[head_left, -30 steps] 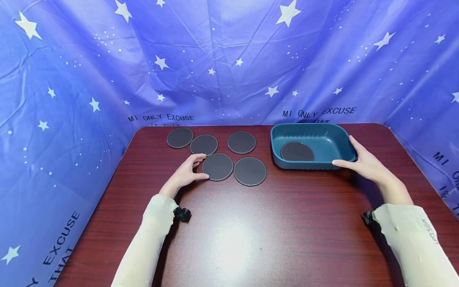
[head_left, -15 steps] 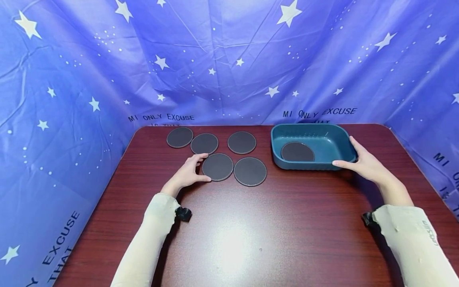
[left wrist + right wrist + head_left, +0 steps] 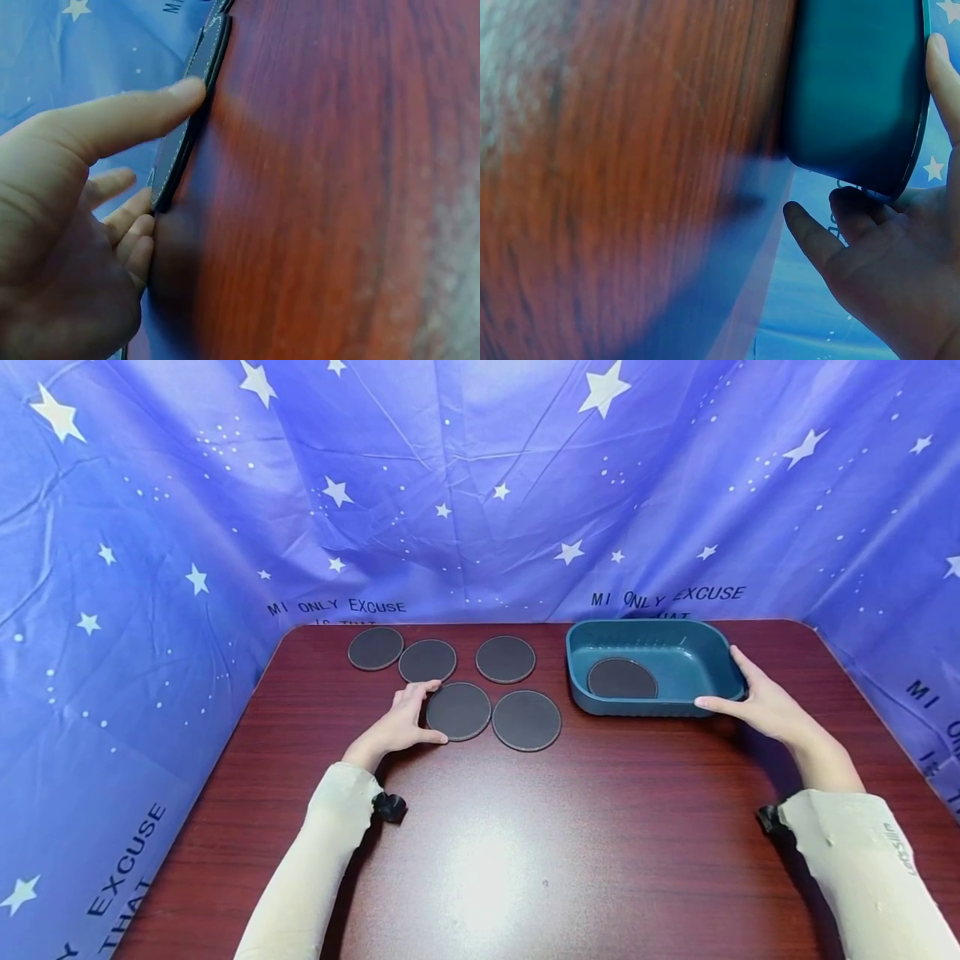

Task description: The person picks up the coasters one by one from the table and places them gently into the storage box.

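Observation:
My left hand (image 3: 399, 720) spans the left side of a round dark coaster (image 3: 459, 712) with pale edge stitching. In the left wrist view, the thumb lies against the edge of this coaster (image 3: 177, 154) and the other fingers reach its far side. Another coaster (image 3: 527, 720) lies right beside it. At the table's back right is a teal rectangular basin (image 3: 622, 707), with one coaster (image 3: 622, 678) flat inside. My right hand (image 3: 768, 697) grips the basin's right end, thumb on the front rim and fingers round the outer wall; the right wrist view shows that hand below the basin (image 3: 859, 97).
Three more coasters lie toward the back: one far left (image 3: 376, 648), one next to it (image 3: 427, 661), and one (image 3: 506, 659) nearer the basin. A blue star-printed curtain (image 3: 465, 485) hangs close behind the reddish-brown table (image 3: 600, 827).
My left hand has crept a little to the right. The coaster at its fingers and the one beside it have shifted slightly right too. The right hand and basin stay put.

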### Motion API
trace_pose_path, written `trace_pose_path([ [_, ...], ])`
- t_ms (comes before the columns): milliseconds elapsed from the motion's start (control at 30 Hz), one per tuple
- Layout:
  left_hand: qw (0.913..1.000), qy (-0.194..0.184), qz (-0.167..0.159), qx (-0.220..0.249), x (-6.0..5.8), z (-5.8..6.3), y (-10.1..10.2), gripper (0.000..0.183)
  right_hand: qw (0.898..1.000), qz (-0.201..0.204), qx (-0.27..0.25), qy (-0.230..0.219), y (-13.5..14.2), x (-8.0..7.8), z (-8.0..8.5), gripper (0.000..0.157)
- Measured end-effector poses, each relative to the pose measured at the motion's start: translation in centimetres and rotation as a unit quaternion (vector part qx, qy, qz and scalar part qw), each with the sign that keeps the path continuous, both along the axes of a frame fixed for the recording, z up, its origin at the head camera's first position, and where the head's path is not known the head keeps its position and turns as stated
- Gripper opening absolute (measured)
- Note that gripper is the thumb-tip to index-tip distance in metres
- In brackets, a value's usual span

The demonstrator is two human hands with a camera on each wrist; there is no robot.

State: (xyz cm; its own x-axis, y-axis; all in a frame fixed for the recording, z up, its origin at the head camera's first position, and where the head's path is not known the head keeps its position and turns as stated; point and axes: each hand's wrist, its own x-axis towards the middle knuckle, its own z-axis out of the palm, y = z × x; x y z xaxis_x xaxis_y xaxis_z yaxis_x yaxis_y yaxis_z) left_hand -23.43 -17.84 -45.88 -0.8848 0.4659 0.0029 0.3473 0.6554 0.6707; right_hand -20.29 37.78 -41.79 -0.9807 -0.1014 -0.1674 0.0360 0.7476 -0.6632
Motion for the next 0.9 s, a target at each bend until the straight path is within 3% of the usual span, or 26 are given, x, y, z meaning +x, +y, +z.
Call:
trace_pose_path([
  [167,0.9995,0.0,0.008,-0.03,-0.06,0.06,0.37,0.103,1.0,0.0,-0.008,0.001,0.01,0.03,-0.17,0.109],
  [633,0.9996,0.013,0.016,-0.017,0.11,0.1,0.67,0.105,1.0,-0.001,0.001,0.007,-0.08,0.2,-0.05,0.11],
  [900,0.9997,0.022,0.001,-0.006,0.06,0.52,1.0,0.095,1.0,0.001,-0.004,0.009,0.01,0.01,-0.09,0.11],
])
